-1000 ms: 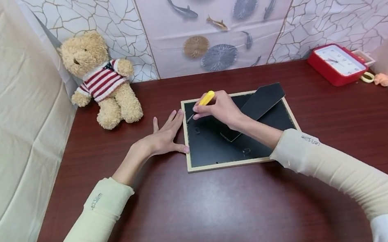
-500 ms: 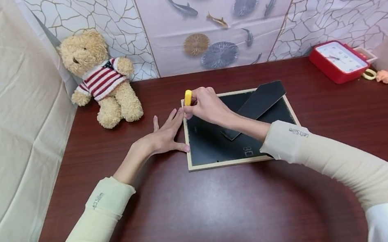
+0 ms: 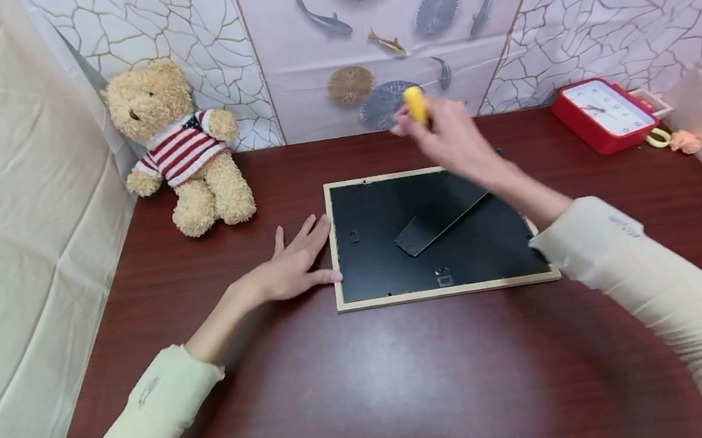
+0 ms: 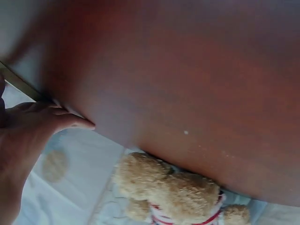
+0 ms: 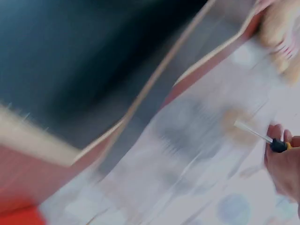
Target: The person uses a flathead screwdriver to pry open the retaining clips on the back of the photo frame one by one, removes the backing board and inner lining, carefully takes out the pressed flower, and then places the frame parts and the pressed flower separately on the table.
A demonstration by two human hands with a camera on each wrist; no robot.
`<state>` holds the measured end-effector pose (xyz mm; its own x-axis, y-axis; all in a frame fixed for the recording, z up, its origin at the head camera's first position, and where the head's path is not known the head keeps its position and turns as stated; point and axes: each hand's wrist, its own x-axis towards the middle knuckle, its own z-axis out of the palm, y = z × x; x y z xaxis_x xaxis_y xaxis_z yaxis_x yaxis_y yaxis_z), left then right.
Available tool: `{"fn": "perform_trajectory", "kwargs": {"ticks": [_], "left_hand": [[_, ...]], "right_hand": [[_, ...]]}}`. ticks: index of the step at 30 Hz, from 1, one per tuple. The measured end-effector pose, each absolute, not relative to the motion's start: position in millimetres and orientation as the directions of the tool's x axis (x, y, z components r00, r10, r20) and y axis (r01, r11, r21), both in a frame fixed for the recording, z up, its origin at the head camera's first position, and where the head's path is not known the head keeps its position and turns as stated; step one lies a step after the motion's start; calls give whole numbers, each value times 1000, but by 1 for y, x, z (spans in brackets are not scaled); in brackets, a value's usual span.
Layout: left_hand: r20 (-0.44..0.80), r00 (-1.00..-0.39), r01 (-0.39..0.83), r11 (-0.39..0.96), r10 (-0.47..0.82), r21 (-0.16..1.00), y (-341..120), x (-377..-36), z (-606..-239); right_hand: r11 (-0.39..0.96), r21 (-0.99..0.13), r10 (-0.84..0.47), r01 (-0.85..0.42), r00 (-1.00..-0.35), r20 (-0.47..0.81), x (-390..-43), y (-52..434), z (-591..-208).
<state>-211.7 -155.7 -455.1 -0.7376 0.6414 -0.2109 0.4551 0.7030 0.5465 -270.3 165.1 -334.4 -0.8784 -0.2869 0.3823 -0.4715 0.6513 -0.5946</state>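
Note:
A picture frame (image 3: 374, 264) lies face down on the dark red-brown table, showing its black backing, pale wooden rim and black easel leg (image 3: 436, 226). My left hand (image 3: 290, 266) rests with spread, straight fingers against the frame's left edge; the index finger and thumb tips are at the rim. Raised above the far side of the frame, my right hand (image 3: 452, 136) grips a screwdriver by its yellow handle (image 3: 415, 105). The right wrist view shows the screwdriver's metal shaft (image 5: 253, 132) pointing away from the fingers, apart from the frame.
A teddy bear (image 3: 186, 145) in a striped sweater sits at the back left against the wall. At the back right stands a red clock (image 3: 602, 115), with a pale yellow ring (image 3: 658, 138) and a peach-coloured tuft (image 3: 686, 141) beside it. Fabric walls enclose the table's back and sides.
My right hand has lifted the screwdriver off the frame's upper left corner and moved it up and to the right. My left hand has slid slightly down along the left edge.

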Motion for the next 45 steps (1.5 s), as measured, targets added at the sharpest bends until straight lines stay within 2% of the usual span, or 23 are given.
{"fn": "perform_trajectory", "kwargs": {"ticks": [3,6,11,14,17,20,24,27,30,33,37,40,42,45], "left_hand": [[-217,-737,453,706,640,544,-153,-184,-448],[-240,-735,441,716,634,541,-146,-161,-441],[-241,-753,429,734,612,526,-133,-139,-423],[-231,-769,424,746,596,513,-130,-135,-419],[-200,-793,441,768,575,464,-133,-138,-421],[-114,-847,439,804,519,401,-138,-146,-426],[80,-919,389,854,386,346,-145,-159,-432],[200,-933,351,873,298,337,-150,-169,-436],[241,-936,331,873,256,357,-152,-177,-439],[212,-946,316,845,246,431,-150,-183,-438],[133,-956,289,778,261,558,-143,-190,-434],[36,-951,265,746,308,611,-136,-197,-432],[-28,-937,257,739,349,623,-133,-205,-437],[-128,-904,251,749,408,614,-129,-219,-446]], "right_hand": [[736,-457,-358,-499,-861,363,-286,204,-340],[793,-340,-444,-505,-862,246,-299,234,-352],[819,-329,-490,-471,-871,27,-337,274,-393],[822,-328,-496,-465,-868,-14,-377,303,-438],[831,-325,-486,-451,-873,-30,-394,320,-460],[802,-350,-534,-484,-843,-59,-372,316,-440],[768,-369,-592,-524,-801,-95,-340,317,-422],[774,-355,-591,-525,-800,-105,-345,339,-448],[804,-302,-566,-512,-814,-129,-350,356,-474],[783,-333,-593,-526,-793,-141,-331,353,-466],[746,-389,-616,-541,-782,-93,-293,341,-440],[777,-391,-573,-493,-811,-117,-262,326,-416],[779,-381,-575,-497,-809,-120,-255,330,-423],[801,-343,-554,-490,-825,-116,-255,345,-453]]}}
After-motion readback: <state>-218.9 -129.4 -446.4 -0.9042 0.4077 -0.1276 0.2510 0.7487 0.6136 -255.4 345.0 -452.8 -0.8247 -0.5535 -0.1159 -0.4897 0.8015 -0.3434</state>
